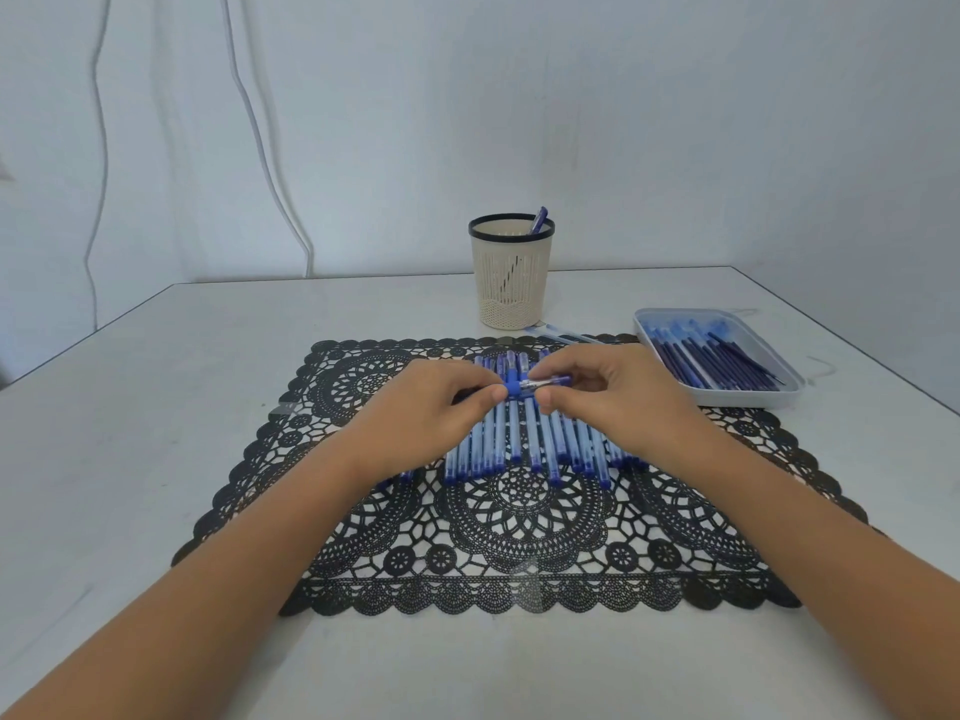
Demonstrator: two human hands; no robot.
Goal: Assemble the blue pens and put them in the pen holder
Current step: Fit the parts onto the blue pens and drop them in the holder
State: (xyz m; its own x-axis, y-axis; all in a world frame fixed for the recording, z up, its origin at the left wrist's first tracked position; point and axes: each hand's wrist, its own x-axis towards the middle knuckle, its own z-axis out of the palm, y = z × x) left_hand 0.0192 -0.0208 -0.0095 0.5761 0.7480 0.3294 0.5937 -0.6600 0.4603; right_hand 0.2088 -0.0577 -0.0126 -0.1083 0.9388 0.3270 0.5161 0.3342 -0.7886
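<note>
Fingertips of our left hand (434, 402) and right hand (610, 392) pinch opposite ends of one blue pen (524, 387), held crosswise over the row of barrels (519, 439) on the mat (519, 511), while the pen holder (511, 283) stands straight ahead, roughly equally near both hands.

Two bare forearms reach forward from the lower corners and converge at the centre. The left hand (436, 402) and right hand (613, 397), knuckles up, meet almost fingertip to fingertip. Each pinches one end of a short translucent blue plastic pen (527, 387), held level between them.
</note>
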